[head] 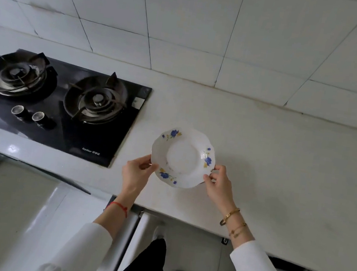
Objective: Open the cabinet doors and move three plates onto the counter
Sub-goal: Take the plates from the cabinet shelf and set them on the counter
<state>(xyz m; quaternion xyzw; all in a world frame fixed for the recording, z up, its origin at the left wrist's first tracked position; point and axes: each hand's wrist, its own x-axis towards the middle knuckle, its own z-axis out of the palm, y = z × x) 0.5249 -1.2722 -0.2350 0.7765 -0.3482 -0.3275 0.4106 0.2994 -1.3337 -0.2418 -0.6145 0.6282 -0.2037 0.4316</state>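
Cabinet door point(82, 225) open below. Left hand point(137, 171) and right hand point(218, 182) pinch one floral plate point(182, 157) over the table point(272, 160), burner point(96, 100) at 10 o'clock. No other plates seen here yet.

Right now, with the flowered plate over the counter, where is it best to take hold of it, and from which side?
Take the plate by its wavy rim, at two opposite points, coming in from the left and right sides. It is wide, shallow and roughly level, so only the thin edge offers a grip. The left hand and right hand pinch it this way over the counter.
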